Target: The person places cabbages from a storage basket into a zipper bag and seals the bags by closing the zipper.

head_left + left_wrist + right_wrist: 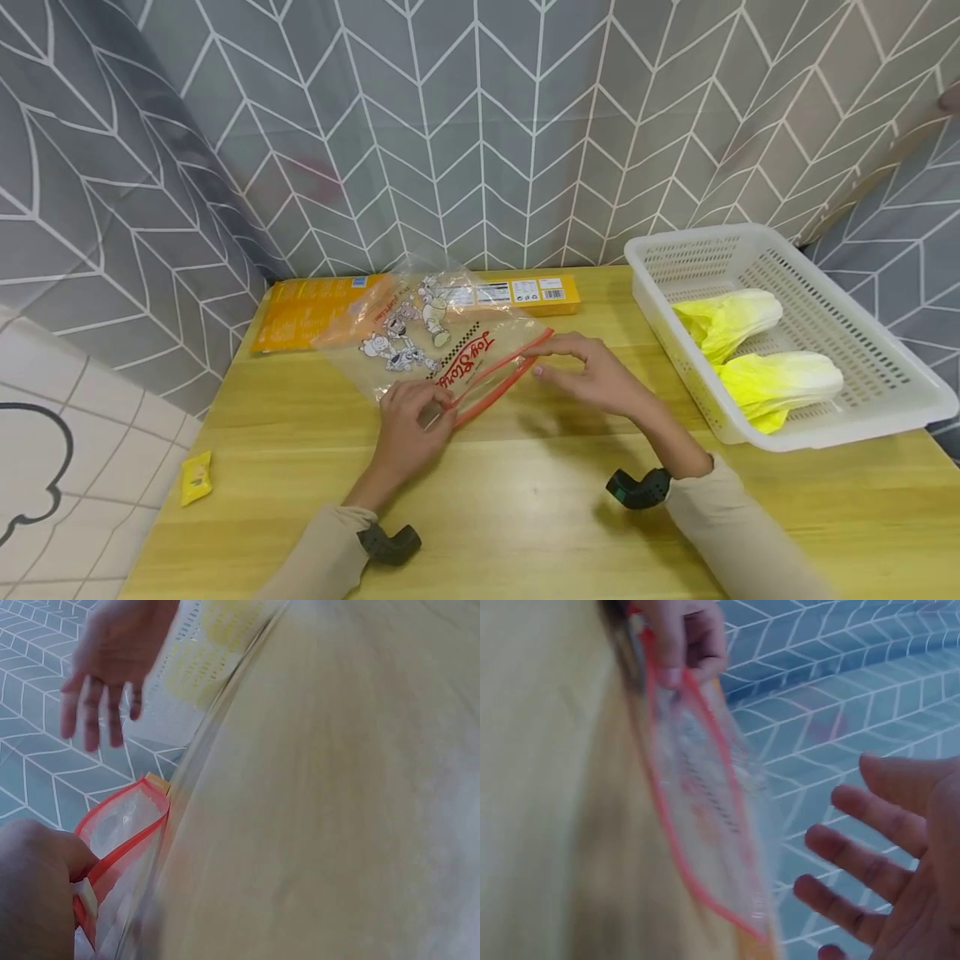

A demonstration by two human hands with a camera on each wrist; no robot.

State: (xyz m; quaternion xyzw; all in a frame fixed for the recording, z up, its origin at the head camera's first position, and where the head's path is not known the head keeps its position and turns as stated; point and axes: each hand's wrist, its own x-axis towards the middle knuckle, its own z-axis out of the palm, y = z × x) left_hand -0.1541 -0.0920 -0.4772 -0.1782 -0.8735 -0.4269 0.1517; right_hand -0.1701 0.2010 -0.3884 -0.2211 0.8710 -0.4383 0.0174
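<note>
A clear zip bag (468, 343) printed with cartoon figures and "Toy Story" lies tilted over the table, its red-edged mouth parted towards me. At the left end of that mouth, my left hand (411, 429) pinches the red rim; a small white slider (87, 897) shows by its fingers in the left wrist view. My right hand (596, 377) is at the mouth's right corner. Both wrist views show this right hand (900, 862) with fingers spread, apart from the rim and holding nothing. Through the clear film, the inside of the bag (712, 825) shows no contents.
Behind the bag lie orange packages (300, 317) along the table's back edge. On the right stands a white perforated basket (675, 379) with two yellow-white cabbage pieces (783, 379). A small yellow packet (197, 478) rests at the left table edge. Patterned curtains (487, 125) hang behind.
</note>
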